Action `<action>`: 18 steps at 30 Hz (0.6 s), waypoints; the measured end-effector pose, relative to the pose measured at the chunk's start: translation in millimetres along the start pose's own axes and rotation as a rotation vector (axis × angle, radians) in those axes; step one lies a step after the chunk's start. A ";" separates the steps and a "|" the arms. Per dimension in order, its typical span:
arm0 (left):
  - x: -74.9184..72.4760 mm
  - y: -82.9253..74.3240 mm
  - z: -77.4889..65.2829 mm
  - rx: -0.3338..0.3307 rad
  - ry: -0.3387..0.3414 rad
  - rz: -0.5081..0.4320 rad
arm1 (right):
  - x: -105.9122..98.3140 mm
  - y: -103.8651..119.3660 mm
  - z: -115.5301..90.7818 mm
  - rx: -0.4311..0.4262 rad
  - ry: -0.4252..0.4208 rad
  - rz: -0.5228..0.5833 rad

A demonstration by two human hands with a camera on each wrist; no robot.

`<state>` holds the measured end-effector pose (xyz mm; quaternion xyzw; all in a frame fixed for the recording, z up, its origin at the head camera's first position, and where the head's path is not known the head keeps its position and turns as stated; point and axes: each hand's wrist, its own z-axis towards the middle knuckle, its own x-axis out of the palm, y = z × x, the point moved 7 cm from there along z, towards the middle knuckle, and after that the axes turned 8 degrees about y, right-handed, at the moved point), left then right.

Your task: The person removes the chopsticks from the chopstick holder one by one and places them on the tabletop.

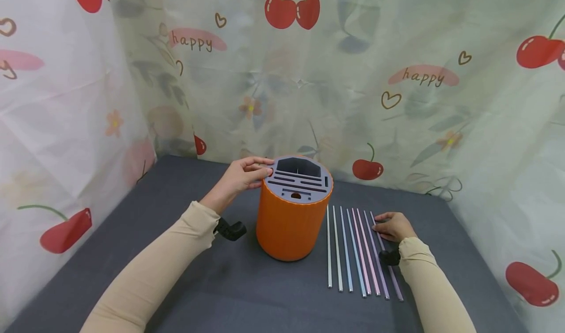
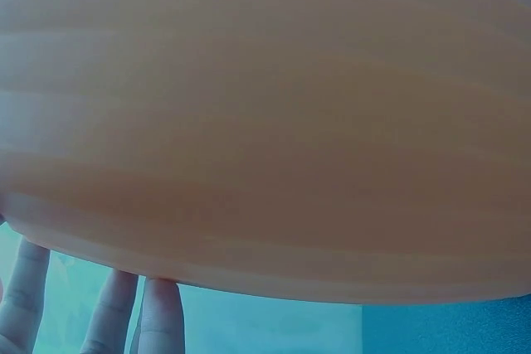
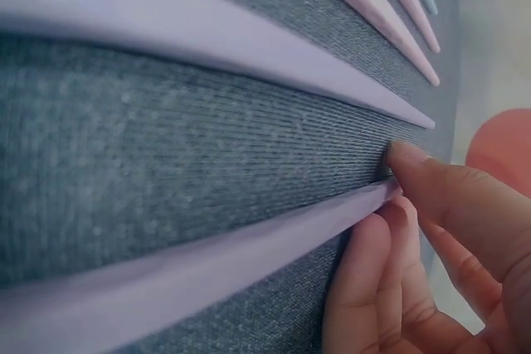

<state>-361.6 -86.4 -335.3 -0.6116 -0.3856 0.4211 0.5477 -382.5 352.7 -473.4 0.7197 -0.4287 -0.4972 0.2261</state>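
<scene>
An orange round utensil holder [image 1: 289, 225] with a grey slotted top [image 1: 296, 180] stands upright on the dark table. My left hand [image 1: 242, 178] holds it by the upper left rim, thumb in front and fingers behind; in the left wrist view the fingertips meet its ribbed side. Right of the holder, several chopsticks lie side by side in pale green, blue, pink and purple. At the far right of the row, my right hand [image 1: 396, 226] pinches the thin end of the outermost purple chopstick [image 3: 249, 254] between thumb and fingers. Another purple chopstick [image 3: 249, 35] lies beside it.
The dark cloth-covered table [image 1: 247, 294] extends around the holder and chopsticks. Behind and on both sides hang white curtains [image 1: 300, 78] printed with cherries and "happy". A black wrist camera [image 1: 230, 229] sits on the left wrist, another [image 1: 389, 258] on the right.
</scene>
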 end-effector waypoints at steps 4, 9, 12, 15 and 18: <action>-0.1 0.4 0.3 0.005 0.000 -0.010 | -0.9 -0.1 -0.5 0.010 0.030 0.038; -0.5 -0.6 1.2 0.023 0.008 -0.021 | -8.9 18.1 -5.6 0.006 0.056 0.074; -1.7 -1.9 0.4 0.032 0.018 -0.002 | -16.0 45.4 -14.7 -0.052 0.073 0.106; -3.9 -5.6 -0.7 0.045 0.040 0.036 | -22.1 79.0 -27.5 -0.152 0.115 0.182; -8.1 -16.0 -2.0 0.090 0.056 0.058 | -28.1 112.4 -45.1 -0.264 0.131 0.238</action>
